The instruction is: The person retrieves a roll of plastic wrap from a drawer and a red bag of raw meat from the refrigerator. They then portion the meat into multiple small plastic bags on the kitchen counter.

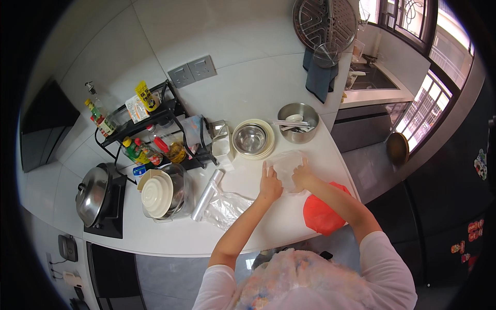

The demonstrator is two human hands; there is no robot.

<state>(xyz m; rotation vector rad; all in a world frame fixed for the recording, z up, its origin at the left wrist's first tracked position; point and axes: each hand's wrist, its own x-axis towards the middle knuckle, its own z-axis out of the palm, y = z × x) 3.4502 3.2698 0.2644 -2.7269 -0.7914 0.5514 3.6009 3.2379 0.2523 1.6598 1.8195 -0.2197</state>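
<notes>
A clear plastic bag (286, 168) lies on the white countertop in front of me. On its left edge rests my left hand (271, 184), fingers pointing away from me. My right hand (304, 174) touches the bag's right side with bent fingers. Whether either hand pinches the film cannot be told. A red plastic bag (323, 213) lies under my right forearm at the counter's edge. Left of my left forearm are a roll of clear plastic bags (207, 195) and a crumpled length of clear film (228, 209).
Behind the bag stand stacked bowls (254, 139) and a steel pot (298, 122) holding utensils. To the left are a clear tub with bowls (186, 193), a black rack (170, 110) of bottles and a lidded wok (93, 197). The counter edge (347, 166) runs along the right.
</notes>
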